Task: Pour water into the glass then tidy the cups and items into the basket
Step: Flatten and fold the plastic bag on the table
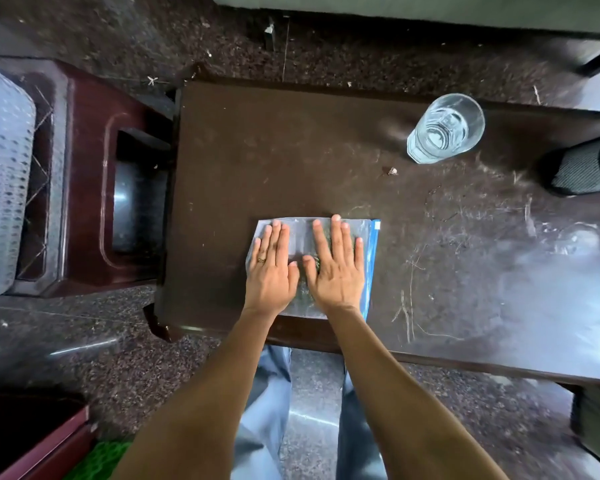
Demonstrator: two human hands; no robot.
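Note:
A clear plastic zip bag (pixel 302 230) with a blue seal strip along its right side lies flat near the front edge of the dark wooden table (pixel 291 150). My left hand (pixel 271 265) and my right hand (pixel 336 265) rest palm down on the bag, side by side, fingers spread. Neither hand grips anything. Something dark and greenish shows inside the bag between my hands. A clear glass (pixel 445 128) holding water stands upright at the back right of the table. A translucent white perforated basket (pixel 4 174) sits at the far left on a maroon stool.
A grey cylindrical bottle (pixel 586 166) lies at the table's right edge. A small scrap (pixel 392 171) sits on the table below the glass. The maroon plastic stool (pixel 94 188) stands left of the table. The floor is dark speckled stone. My legs are under the table's front edge.

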